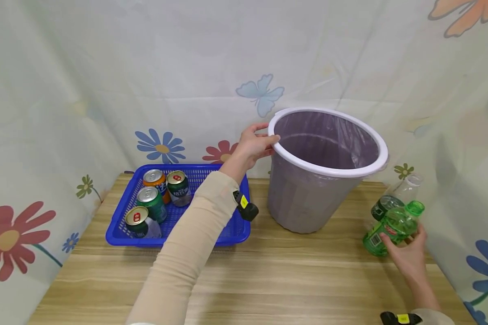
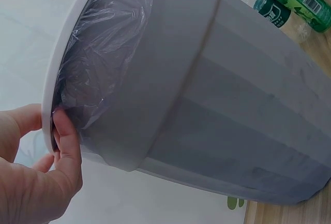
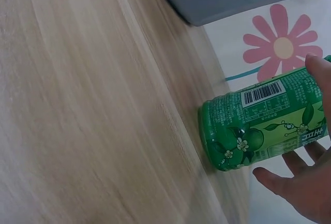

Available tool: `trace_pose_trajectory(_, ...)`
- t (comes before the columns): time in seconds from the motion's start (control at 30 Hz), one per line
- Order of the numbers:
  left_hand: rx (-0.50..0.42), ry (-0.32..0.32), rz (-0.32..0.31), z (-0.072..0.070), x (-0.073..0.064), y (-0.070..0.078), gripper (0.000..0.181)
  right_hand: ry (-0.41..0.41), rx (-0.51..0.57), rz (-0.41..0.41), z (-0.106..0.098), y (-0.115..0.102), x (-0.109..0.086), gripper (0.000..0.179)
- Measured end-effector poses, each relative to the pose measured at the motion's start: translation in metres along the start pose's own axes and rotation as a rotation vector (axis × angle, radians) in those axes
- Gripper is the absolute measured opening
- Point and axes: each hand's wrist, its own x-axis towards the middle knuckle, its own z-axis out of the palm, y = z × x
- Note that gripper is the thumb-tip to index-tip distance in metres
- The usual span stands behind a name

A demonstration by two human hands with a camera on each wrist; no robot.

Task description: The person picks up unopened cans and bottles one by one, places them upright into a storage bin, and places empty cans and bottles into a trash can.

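My left hand (image 1: 254,146) grips the white rim (image 2: 58,53) of a grey trash can (image 1: 305,198) at its left side, fingers hooked under the rim in the left wrist view. A thin clear bag (image 2: 111,43) lines the can. At the right of the table, my right hand (image 1: 410,253) holds a green plastic bottle (image 1: 392,230) between thumb and fingers. The bottle has no cap, and its printed label with a barcode shows in the right wrist view. Right behind it stands a clear bottle (image 1: 404,189) with a dark label, partly hidden by the green one.
A blue plastic basket (image 1: 114,225) sits left of the can, with several drink cans inside, among them an orange can (image 1: 156,180) and a green can (image 1: 151,203). My left forearm crosses over the basket's right part. A flowered cloth (image 1: 211,67) hangs behind the wooden table (image 1: 276,280).
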Motion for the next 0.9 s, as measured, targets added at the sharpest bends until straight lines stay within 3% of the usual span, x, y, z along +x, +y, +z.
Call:
trace_pose_trajectory(0.43, -0.007, 0.001, -0.004, 0.0001, -0.0001, -0.0001, 0.05, -0.004, 0.005, 0.081, 0.004, -0.0007, 0.0026, 0.086)
trace_pose_trajectory(0.9, 0.003, -0.006, 0.002, -0.0006, 0.0001, -0.0018, 0.05, 0.02, -0.031, 0.052, 0.005, 0.0026, 0.0062, 0.082)
